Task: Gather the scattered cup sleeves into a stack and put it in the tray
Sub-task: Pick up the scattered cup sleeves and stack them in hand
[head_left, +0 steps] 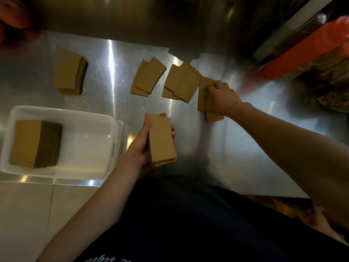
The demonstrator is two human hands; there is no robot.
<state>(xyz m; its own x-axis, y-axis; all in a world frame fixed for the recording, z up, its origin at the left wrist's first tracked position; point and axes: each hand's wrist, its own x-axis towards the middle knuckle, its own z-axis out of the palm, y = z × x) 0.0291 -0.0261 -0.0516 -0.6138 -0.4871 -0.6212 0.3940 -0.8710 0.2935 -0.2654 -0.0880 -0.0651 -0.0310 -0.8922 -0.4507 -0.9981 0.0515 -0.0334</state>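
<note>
My left hand [146, 140] holds a small stack of brown cup sleeves [161, 140] above the steel counter near its front edge. My right hand [221, 97] rests on loose sleeves [203, 95] at the right, fingers curled onto them. Two more loose groups of sleeves lie between: one in the middle [148, 76] and one right of it [182, 81]. A white tray [86, 146] sits at the front left with a thick sleeve stack [34, 143] in its left half. Another neat stack [69, 72] lies on the counter behind the tray.
The steel counter [236, 148] ends just in front of my body. An orange box [302, 50] and dark clutter stand at the back right. A reddish blurred object [13, 14] sits at the top left corner.
</note>
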